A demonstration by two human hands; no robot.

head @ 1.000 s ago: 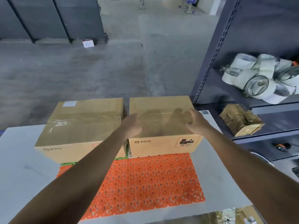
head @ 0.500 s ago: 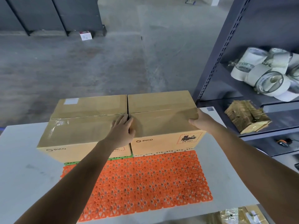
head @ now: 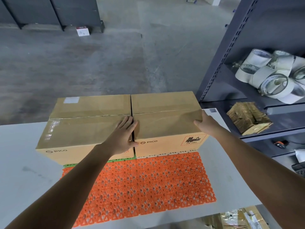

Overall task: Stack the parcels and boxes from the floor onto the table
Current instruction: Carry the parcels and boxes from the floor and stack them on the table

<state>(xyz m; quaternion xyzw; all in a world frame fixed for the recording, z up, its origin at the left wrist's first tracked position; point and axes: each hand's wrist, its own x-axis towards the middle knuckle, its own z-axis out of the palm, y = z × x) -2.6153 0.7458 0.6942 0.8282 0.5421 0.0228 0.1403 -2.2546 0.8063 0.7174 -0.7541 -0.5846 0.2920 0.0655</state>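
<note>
Box between hands, seam running left-right, PICO face toward camera

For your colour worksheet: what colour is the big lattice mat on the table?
Orange mat, head view.

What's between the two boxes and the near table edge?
Head view: an orange mat fills that stretch of table, from the left box and right box nearly to the edge; a green strip and a white strip line its far side.
</note>
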